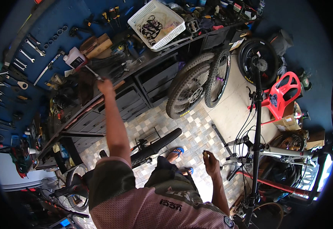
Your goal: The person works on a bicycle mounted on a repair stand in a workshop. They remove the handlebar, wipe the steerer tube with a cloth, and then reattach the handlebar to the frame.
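Observation:
My left hand (106,87) reaches out over the workbench edge (126,76), its fingers closed around the near end of a slim silver hand tool (93,72). The tool's far end points at a white bottle (74,58) on the bench; its exact kind is too small to tell. My right hand (211,165) hangs low at my right side above the tiled floor. Its fingers are curled together around something small and dark that I cannot make out.
A white basket (157,46) stands on the cluttered bench. Wrenches (27,55) hang on the blue wall at left. Bicycle wheels (191,89) lean against the drawers. A fat tire (157,146) lies near my feet. At right stand a bike handlebar (257,126) and a red chair (282,95).

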